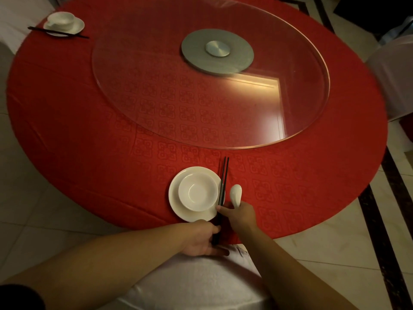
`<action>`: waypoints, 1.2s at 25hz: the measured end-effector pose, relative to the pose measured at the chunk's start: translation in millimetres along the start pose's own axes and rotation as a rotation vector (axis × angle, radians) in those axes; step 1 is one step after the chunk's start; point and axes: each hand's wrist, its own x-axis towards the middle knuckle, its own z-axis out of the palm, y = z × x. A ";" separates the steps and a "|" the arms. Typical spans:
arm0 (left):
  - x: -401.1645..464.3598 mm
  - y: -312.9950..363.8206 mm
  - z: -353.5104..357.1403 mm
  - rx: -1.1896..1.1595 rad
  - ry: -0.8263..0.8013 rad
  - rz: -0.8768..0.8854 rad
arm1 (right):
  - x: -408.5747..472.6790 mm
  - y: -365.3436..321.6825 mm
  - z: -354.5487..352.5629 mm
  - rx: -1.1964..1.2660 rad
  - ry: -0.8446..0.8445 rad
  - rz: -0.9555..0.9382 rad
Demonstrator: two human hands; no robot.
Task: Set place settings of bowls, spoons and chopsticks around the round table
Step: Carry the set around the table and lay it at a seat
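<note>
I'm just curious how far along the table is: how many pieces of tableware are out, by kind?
Plates: 2, near and far
Bowls: 2, near and far
Chopstick pairs: 2, near and far
Spoons: 1
Total: 7

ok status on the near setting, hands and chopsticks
Left hand grips chopsticks at near end. Right hand pinches them, holding spoon. Bowl on plate. Nothing in the way.

Both forearms are bare down to the hands. A dark sleeve (21, 296) covers the left upper arm.
</note>
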 end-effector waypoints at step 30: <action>-43.2 71.8 -101.8 0.283 0.784 0.557 | 12.4 -10.4 1.8 0.084 0.111 0.004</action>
